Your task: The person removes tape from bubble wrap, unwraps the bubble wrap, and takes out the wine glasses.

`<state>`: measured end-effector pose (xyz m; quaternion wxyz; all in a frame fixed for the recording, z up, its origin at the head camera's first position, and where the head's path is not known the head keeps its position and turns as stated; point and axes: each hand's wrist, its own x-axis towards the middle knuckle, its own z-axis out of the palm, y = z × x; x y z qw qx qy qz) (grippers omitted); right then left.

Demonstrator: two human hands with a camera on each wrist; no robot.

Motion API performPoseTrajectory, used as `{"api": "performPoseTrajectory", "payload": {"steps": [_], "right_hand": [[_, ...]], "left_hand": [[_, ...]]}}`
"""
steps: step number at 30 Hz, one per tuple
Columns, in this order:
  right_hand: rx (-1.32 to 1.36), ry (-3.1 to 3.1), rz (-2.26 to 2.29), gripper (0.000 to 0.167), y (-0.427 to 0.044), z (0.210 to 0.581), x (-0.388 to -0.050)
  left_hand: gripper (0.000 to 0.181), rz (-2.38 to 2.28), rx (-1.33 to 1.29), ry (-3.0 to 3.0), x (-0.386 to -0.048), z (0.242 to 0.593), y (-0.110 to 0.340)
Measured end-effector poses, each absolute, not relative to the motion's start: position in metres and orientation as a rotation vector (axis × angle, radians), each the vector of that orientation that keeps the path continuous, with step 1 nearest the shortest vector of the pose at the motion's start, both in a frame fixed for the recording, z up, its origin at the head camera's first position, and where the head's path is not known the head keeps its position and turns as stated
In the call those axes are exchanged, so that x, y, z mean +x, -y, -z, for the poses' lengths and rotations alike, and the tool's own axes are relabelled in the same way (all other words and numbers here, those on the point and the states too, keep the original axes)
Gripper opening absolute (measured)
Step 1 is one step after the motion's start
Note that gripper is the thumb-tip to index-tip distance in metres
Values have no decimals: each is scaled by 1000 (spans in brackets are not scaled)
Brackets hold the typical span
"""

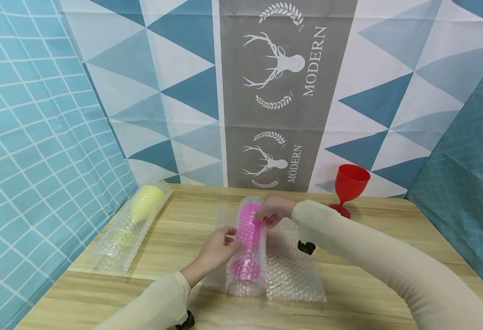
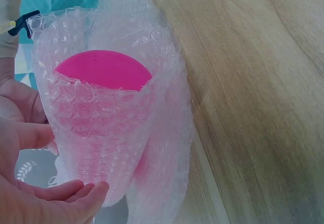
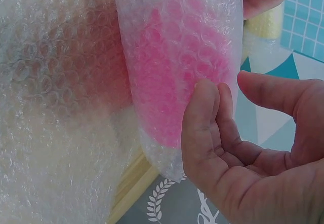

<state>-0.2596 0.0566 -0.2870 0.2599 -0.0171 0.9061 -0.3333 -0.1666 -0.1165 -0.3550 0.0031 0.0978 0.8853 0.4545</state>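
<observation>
A pink goblet [image 1: 248, 229] lies rolled in bubble wrap [image 1: 262, 256] in the head view, its wide bowl at the far end and its foot nearer me. My left hand [image 1: 220, 247] touches the roll's left side with loosely extended fingers. At the far right side of the bowl, my right hand [image 1: 275, 211] rests bent fingers [image 3: 202, 117] on the wrap, with the thumb apart from them. The left wrist view looks into the roll's end, where a pink round part [image 2: 104, 69] shows. A loose sheet of wrap [image 3: 55, 82] spreads flat beside the roll.
A yellow goblet [image 1: 144, 206] wrapped in bubble wrap lies at the table's left side. The bare red goblet [image 1: 350, 183] stands upright at the back right. Patterned cloth [image 1: 183, 91] hangs behind the wooden table [image 1: 175, 247], with blue tiled cloth [image 1: 30, 137] along the left.
</observation>
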Motion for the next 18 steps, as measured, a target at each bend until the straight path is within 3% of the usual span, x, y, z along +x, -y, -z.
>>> {"api": "performPoseTrajectory", "payload": {"steps": [18], "right_hand": [[2, -2433, 975, 22, -53, 290, -260]], "left_hand": [[48, -1428, 278, -2777, -167, 348, 114]]}}
